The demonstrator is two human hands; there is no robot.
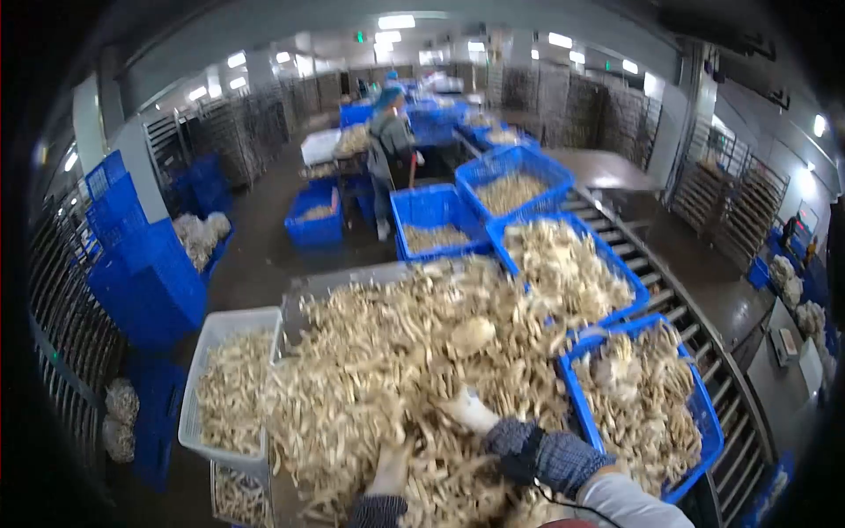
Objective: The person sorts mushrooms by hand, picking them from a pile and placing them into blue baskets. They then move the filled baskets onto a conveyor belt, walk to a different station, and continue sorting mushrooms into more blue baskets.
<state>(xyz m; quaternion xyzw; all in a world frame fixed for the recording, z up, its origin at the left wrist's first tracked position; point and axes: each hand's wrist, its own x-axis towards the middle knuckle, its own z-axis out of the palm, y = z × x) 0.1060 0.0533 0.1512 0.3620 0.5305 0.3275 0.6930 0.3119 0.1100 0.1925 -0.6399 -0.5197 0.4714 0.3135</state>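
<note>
A wide heap of pale, elongated mushrooms (352, 352) covers the table in front of me. My left hand (390, 471) reaches into its near side, the fingers buried and blurred among the pieces. My right hand (468, 410), with a dark checked sleeve cuff behind it, lies on the heap farther forward and to the right. Its fingertips point left and blend into the mushrooms, so their grip does not show. One larger, rounded pale piece (472, 335) rests on the heap beyond the right hand.
A white basket (188, 414) of mushrooms stands at the table's left. Blue crates (583, 414) filled with mushrooms line the right side, along a roller conveyor (717, 387). Farther off, a person (387, 145) stands by more blue crates. Stacked blue crates (145, 282) are at far left.
</note>
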